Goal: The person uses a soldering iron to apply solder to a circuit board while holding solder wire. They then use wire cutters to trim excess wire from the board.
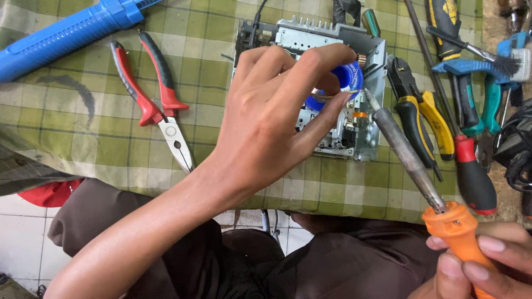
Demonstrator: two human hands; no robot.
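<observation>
While left hand [266,122] pinches one blue spool [348,83], right hand [482,260] grips one soldering iron [410,158].

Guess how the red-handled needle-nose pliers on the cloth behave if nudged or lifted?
The red-handled pliers lie flat on the checked cloth, so they probably slide rather than roll. All-metal jaws suggest nose-heavy weight. The splayed handles may swing shut when lifted.

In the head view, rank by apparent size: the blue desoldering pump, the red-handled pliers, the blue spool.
1. Blue desoldering pump, though cut off by the frame.
2. Red-handled pliers.
3. Blue spool in the left hand, partly hidden.
</observation>
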